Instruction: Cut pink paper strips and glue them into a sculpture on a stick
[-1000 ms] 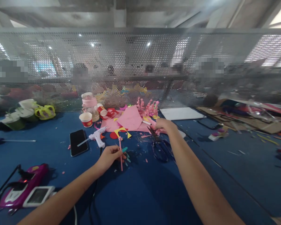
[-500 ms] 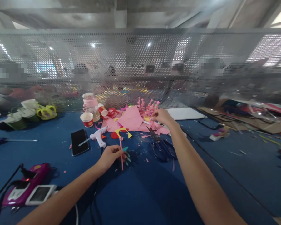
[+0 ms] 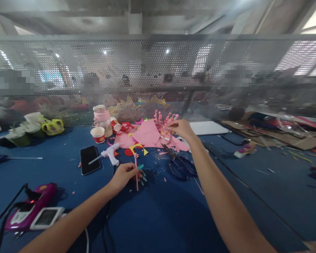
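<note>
My left hand (image 3: 126,174) is closed around a thin pink stick (image 3: 136,175) and holds it upright, with a small pink flower-like bit at its top. My right hand (image 3: 183,128) reaches forward, fingers pinched together beside the curly pink paper stems (image 3: 159,117). Whatever is between those fingers blends into the pink scraps behind. Large dark-handled scissors (image 3: 180,165) lie open under my right forearm. Pink paper sheets (image 3: 146,133) and a yellow cut-out scrap (image 3: 138,148) are spread in front of both hands.
A white glue gun (image 3: 112,154) lies beside a black phone (image 3: 89,160). Behind stand a paper cup (image 3: 98,134) and a pink-topped bottle (image 3: 102,116). At left is a purple power strip (image 3: 33,203) with cables. A perforated metal screen (image 3: 147,70) bounds the table's back.
My right hand has shifted slightly up and left over the pink scraps. The scissors have slid a little left, and a thin pink strip near them lies at a new angle. My left hand stays put.
</note>
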The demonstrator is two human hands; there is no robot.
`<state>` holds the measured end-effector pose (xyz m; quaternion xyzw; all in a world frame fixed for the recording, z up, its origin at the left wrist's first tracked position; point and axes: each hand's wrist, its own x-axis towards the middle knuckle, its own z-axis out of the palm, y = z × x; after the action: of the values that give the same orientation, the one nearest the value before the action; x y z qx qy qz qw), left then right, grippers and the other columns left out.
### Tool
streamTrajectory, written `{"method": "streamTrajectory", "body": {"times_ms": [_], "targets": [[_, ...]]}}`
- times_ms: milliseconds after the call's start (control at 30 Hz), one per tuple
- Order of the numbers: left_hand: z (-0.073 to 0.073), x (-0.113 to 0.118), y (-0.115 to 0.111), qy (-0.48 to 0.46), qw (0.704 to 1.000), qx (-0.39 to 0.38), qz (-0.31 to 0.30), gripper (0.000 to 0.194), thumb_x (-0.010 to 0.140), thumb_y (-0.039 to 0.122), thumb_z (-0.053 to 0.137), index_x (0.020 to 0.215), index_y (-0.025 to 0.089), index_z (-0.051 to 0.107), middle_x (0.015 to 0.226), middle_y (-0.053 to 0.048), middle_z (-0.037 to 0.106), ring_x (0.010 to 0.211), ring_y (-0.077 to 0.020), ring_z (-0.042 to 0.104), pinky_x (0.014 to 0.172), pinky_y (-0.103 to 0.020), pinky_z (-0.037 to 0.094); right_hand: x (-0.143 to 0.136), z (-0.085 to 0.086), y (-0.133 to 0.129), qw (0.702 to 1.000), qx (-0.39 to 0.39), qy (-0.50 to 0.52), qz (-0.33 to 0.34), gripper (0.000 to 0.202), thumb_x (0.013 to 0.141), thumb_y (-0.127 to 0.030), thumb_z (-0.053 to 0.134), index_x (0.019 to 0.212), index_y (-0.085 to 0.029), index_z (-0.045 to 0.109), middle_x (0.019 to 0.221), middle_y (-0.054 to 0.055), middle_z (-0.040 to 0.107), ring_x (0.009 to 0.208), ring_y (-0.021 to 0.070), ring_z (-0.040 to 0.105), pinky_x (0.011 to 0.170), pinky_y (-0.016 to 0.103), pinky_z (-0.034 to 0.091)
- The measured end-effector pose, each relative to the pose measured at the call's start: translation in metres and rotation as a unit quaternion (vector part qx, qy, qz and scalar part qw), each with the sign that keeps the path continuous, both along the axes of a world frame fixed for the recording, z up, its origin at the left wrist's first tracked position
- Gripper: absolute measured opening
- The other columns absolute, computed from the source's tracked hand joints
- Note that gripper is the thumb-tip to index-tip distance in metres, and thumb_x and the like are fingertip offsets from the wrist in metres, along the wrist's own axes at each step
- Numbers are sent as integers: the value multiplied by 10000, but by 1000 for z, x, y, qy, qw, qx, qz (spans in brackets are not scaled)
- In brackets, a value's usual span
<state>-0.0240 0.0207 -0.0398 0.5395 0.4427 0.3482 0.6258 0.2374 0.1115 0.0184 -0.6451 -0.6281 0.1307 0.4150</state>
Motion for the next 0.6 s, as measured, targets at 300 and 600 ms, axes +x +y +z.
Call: {"method": "streamTrajectory", "body": {"times_ms": [300,600], "targets": [[-5,-3,5,33,998,42,37,340,526,417,690,681,148,550,476,31,597,372,-94,512,414,-215,415,-28,11,-5,973,-45,195,115,138,665,-202,644,772,-114,641,738,73,676,664,144,639,613,278,540],[-3,-8,11,38,994,64,85,290,544,404,667,602,163,515,481,40,586,394,-101,512,446,-234,429,-53,29,-23,896,-112,344,258,185,623,-150,676,799,-138,621,888,87,667,760,159,633,719,305,552]]}}
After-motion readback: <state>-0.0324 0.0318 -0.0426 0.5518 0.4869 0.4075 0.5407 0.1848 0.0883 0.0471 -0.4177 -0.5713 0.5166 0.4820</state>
